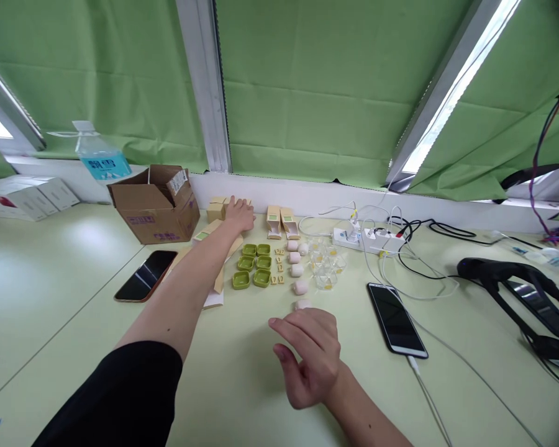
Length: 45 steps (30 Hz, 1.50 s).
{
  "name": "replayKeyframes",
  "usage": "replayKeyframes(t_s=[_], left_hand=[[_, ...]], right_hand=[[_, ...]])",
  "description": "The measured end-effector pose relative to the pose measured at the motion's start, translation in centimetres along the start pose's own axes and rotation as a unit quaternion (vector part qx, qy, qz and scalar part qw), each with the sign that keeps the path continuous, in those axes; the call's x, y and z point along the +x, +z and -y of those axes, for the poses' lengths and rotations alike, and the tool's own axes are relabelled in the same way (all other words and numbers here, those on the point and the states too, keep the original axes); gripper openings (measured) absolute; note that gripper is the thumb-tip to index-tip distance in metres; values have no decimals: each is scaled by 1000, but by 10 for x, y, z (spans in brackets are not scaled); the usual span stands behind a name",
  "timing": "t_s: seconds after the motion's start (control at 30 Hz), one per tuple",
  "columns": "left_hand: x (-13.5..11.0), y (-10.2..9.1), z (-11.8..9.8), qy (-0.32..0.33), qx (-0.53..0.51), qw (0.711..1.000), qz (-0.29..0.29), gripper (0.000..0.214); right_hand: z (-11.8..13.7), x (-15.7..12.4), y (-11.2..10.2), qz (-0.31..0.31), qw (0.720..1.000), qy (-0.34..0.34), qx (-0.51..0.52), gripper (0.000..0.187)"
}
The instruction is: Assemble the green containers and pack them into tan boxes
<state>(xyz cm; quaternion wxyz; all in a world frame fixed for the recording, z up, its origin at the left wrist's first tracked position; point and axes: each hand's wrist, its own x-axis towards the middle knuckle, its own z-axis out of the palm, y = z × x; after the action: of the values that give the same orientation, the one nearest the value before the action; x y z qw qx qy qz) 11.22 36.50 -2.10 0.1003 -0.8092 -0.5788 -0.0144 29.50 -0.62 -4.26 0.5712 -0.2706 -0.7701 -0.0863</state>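
Observation:
At the back of the table, my left hand [240, 215] reaches out with its fingers bent over a small kraft-paper box [228, 202], which it partly hides. Another small kraft box [215, 210] stands just left of it. My right hand [311, 354] hovers near the front, thumb and index finger apart, holding nothing. Just beyond it is a pale pink marshmallow-like cylinder [302, 304], the nearest of a column of several [297, 270]. Green square dishes [241, 280] stand in two columns, beside tiny yellow pieces [280, 268]. Clear plastic pieces [327, 279] cluster to the right.
Two kraft boxes with openings [274, 222] stand by the wall. Left are a cardboard carton [163, 217], a water bottle [100, 155] and a phone [145, 276]. Right are a power strip [370, 241], cables, a charging phone [395, 320] and a black frame-like device [522, 304].

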Motion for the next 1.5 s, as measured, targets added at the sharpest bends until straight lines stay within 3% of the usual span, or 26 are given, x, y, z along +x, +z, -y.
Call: replayKeyframes(t_s=[0.1,0.2,0.3,0.4,0.5,0.6,0.67,0.77,0.9,1.1,1.33,1.5], left_hand=[[-16,-11,-6,13,-8,1000,-14,63],[-51,-30,-12,33,-66,993,-93,56],[-111,-46,-18,46,-173,969,-170,48],[-185,-50,-29,77,-251,938,-225,36],[-251,-42,-42,104,-251,934,-230,30],[-289,-29,-53,101,-220,950,-199,28],[-297,-22,-57,84,-204,959,-177,28],[-293,-17,-57,36,-176,969,-170,28],[-280,-11,-55,-15,-127,981,-147,38],[-272,0,-58,-28,-71,992,-95,32],[-273,-2,-58,-26,-124,982,-138,27],[-269,-12,-57,18,-246,944,-219,35]], right_hand=[[-3,2,-1,12,1000,-10,-9,28],[-5,3,-2,25,999,-26,-13,21],[-6,1,0,46,998,-27,-29,12],[-11,-5,7,108,991,-3,-84,25],[-24,-12,14,203,958,57,-194,24],[-40,-11,17,300,896,149,-290,18],[-51,-6,19,340,863,191,-322,17],[-61,6,25,378,836,215,-334,23],[-69,17,44,386,836,207,-331,24],[-77,17,64,383,836,187,-346,28],[-75,18,66,397,833,164,-349,28],[-75,20,68,388,837,162,-351,25]])
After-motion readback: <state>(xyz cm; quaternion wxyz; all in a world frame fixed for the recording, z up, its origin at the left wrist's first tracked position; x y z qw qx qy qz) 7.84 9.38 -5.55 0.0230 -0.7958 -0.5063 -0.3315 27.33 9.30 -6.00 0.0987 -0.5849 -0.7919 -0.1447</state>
